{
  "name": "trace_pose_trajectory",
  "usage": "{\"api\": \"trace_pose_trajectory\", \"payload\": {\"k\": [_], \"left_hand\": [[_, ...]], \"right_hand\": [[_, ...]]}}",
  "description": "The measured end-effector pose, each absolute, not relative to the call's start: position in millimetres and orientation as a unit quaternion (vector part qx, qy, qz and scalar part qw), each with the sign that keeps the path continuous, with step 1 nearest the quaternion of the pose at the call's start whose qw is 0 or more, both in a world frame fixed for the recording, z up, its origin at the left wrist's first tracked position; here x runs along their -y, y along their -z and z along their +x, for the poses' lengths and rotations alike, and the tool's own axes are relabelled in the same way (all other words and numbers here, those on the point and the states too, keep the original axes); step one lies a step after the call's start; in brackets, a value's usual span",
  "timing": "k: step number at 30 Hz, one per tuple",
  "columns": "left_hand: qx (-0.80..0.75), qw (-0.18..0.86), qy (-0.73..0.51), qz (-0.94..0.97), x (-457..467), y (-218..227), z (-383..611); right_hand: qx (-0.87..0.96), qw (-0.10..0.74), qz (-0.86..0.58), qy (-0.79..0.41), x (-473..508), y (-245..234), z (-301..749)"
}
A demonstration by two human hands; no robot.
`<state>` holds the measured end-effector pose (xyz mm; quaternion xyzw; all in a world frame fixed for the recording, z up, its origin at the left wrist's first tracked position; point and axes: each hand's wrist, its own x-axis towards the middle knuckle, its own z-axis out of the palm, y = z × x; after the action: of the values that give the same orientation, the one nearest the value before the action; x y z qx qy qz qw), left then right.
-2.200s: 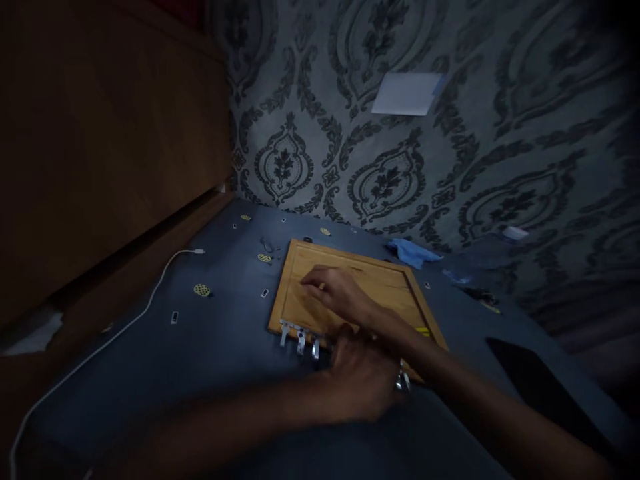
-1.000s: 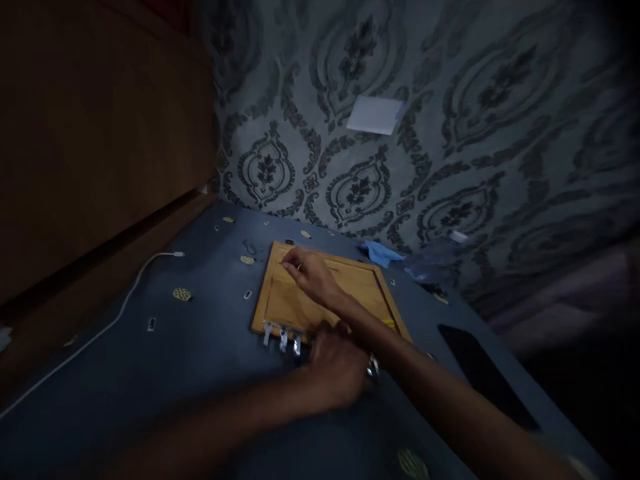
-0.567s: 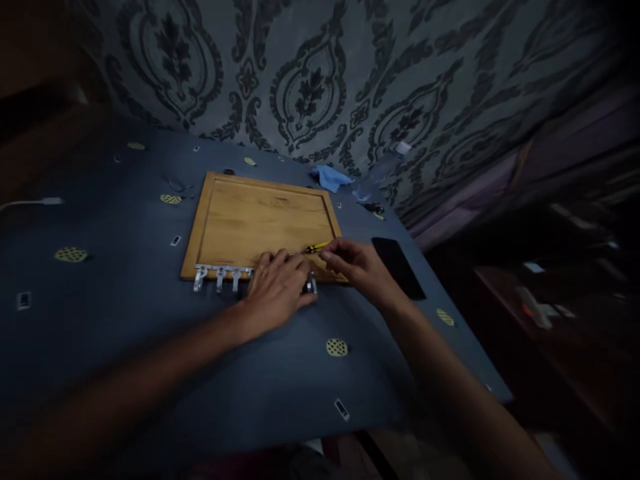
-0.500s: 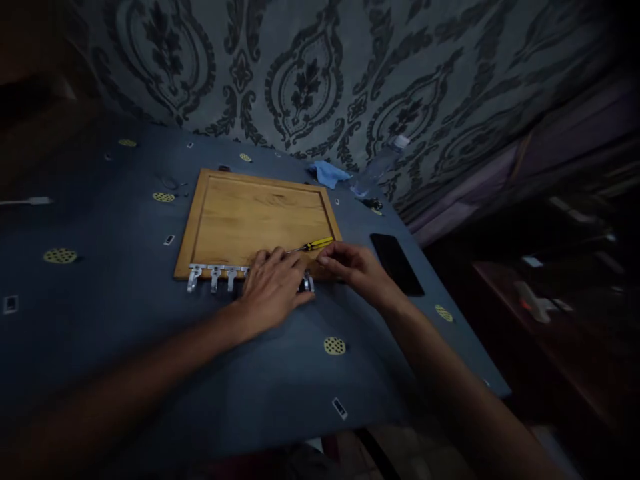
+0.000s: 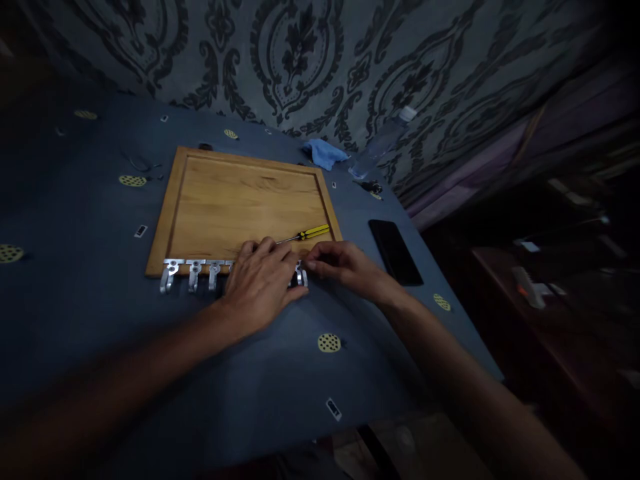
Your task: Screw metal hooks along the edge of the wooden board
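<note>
Fingertips [image 5: 311, 265] of the right hand [image 5: 345, 268] are resting close together at the right end of the metal hook rail [image 5: 193, 267], just beside its last hook. Whether they are pinching the rail or some small part there cannot be told. The left hand [image 5: 260, 283] is lying flat over the rail's middle, fingers outstretched, gripping nothing and apparently pressing down. The rail is lying along the near edge of the wooden board [image 5: 245, 200], with three hooks showing to the left of that hand. A yellow-handled screwdriver [image 5: 306, 234] is lying untouched on the board just beyond the fingers. Judging from this, the rail is being lined up against the board and is not yet being fastened. The hands are hiding the rail's middle and any holes in it, and no screws are showing. Dim light is making the small pieces on the blue table [image 5: 100, 320] hard to identify. A dark phone [image 5: 395, 252] and a blue cloth [image 5: 323, 152] are lying well apart from the hands.
</note>
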<state>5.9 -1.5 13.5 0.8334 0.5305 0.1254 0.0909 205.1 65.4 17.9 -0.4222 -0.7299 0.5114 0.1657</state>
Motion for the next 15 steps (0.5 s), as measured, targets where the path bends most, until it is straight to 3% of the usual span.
{"api": "trace_pose_trajectory", "payload": {"k": [15], "left_hand": [[-0.528, 0.085, -0.128, 0.835, 0.9, -9.9, 5.9]], "right_hand": [[0.774, 0.116, -0.401, -0.477, -74.6, -22.2, 199.7]]}}
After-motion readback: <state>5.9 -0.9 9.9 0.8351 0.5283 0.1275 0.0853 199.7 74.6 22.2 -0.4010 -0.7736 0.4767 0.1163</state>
